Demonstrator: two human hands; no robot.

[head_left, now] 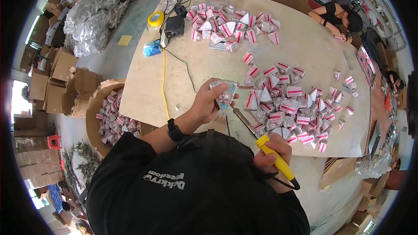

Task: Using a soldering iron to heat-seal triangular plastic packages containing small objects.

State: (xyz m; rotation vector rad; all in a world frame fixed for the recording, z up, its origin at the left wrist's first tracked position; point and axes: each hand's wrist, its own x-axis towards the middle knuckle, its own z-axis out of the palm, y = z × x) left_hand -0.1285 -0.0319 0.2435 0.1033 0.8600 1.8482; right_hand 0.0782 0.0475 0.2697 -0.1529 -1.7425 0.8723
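My left hand (203, 103) is closed around a small clear triangular packet (225, 92) with multicoloured bits in it, held above the table near my body. In my right hand (278, 149) is a soldering iron (263, 142) with a yellow handle and a metal shaft. Its tip points up and left, close to the packet's lower corner; I cannot tell whether they touch. Just right of the packet lies a large pile of small clear packets (289, 104) with pink and white labels.
A second heap of packets (226, 28) lies at the table's far side, beside yellow tape (155, 19), a black box (174, 26) and loose cords. A full round bin (92, 119) stands at the left. Two people work across the table (152, 78).
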